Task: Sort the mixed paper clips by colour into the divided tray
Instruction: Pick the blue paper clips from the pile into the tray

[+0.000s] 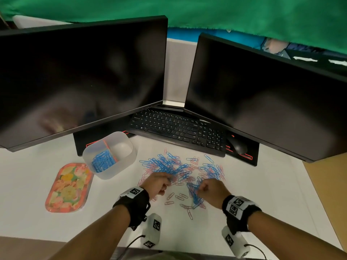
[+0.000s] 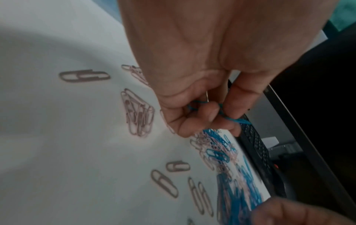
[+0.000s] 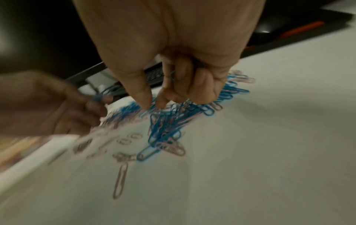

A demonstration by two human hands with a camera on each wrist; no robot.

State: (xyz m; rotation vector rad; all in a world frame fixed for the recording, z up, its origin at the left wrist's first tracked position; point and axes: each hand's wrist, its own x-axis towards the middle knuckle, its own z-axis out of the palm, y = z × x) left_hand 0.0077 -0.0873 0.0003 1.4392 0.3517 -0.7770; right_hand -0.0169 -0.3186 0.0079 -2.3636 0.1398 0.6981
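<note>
A mixed heap of blue and pink paper clips (image 1: 180,167) lies on the white desk in front of the keyboard. My left hand (image 1: 159,182) sits at the heap's near left edge, fingers curled, pinching blue clips (image 2: 229,118) between thumb and fingertips. My right hand (image 1: 210,188) hovers at the near right over a bunch of blue clips (image 1: 195,196), and its curled fingers hold several blue clips (image 3: 172,76). The translucent divided tray (image 1: 127,156) stands to the left; blue clips (image 1: 103,160) fill its left compartment, and the right compartment looks empty.
A floral patterned tray (image 1: 69,186) lies at the far left. A black keyboard (image 1: 178,128) and mouse (image 1: 238,145) sit behind the heap, under two dark monitors (image 1: 80,77). Loose pink clips (image 1: 180,199) are scattered between my hands.
</note>
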